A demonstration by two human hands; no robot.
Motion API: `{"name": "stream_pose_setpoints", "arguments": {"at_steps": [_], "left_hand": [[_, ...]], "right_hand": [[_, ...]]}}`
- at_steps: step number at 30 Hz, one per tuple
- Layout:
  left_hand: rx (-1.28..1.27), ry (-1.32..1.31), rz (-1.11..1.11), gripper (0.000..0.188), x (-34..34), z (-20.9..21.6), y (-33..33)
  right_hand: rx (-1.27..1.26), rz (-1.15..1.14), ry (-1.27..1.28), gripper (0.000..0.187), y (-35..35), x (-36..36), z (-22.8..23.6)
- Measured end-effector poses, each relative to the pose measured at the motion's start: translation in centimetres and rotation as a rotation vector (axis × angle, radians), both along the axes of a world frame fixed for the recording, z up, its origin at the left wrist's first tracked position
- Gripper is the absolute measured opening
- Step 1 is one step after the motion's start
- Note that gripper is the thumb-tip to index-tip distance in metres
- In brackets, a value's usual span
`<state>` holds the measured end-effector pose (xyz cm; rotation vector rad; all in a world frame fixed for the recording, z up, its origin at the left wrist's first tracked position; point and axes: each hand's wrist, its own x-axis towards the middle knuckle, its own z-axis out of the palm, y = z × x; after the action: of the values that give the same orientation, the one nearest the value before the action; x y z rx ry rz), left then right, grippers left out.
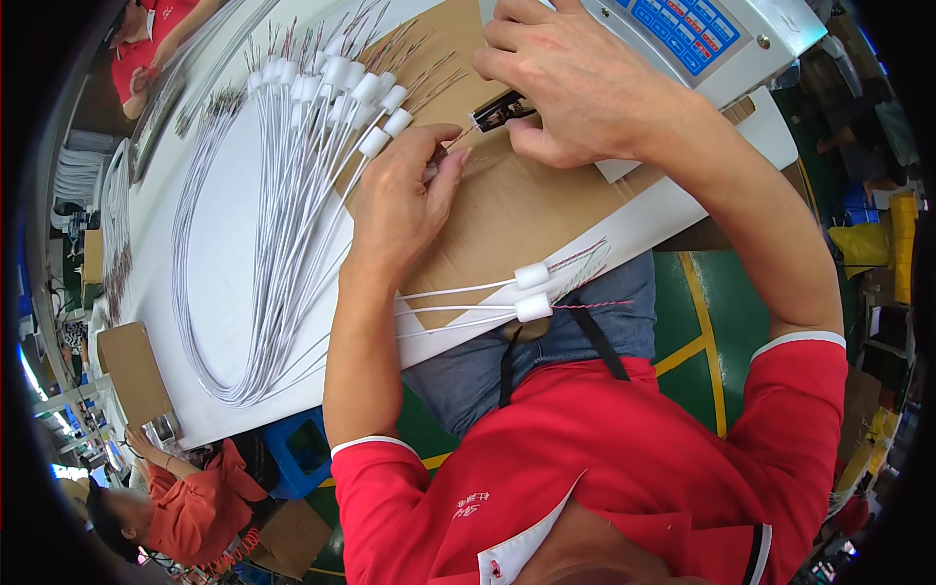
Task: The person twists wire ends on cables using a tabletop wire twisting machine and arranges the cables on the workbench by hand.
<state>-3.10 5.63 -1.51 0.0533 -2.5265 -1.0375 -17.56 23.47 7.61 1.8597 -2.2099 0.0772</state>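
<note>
My left hand (400, 200) is closed in a pinch on the end of a white cable, mostly hidden by the fingers. Thin wires (460, 139) run from its fingertips to the tip of a dark cylindrical tool (500, 111). My right hand (585, 88) curls around that tool, its fingers above and its thumb below. Two white cables with white cylindrical sleeves (532, 308) lie at the near edge, their twisted wires pointing right. Left of my hands spreads a bundle of white cables (268, 234), with several sleeves (366, 88) and bare coloured wires at the far end.
A brown cardboard sheet (546, 210) covers part of the white table (219, 263). At the far right stands a grey machine with a blue keypad (687, 34). One person (200, 502) sits at the lower left, another (156, 49) at the upper left. A blue stool (297, 453) stands below the table.
</note>
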Motion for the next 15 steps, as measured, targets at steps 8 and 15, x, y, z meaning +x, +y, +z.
{"name": "stream_pose_setpoints", "arguments": {"at_steps": [8,15], "left_hand": [[-0.025,-0.083,-0.082,0.034,0.9,-0.1,-0.7],[-0.056,-0.034,-0.073,0.042,1.5,0.3,-1.3]], "right_hand": [[0.044,-0.003,-0.018,0.046,-0.1,0.1,0.3],[0.022,-0.012,0.018,0.042,-0.4,0.0,-0.3]]}}
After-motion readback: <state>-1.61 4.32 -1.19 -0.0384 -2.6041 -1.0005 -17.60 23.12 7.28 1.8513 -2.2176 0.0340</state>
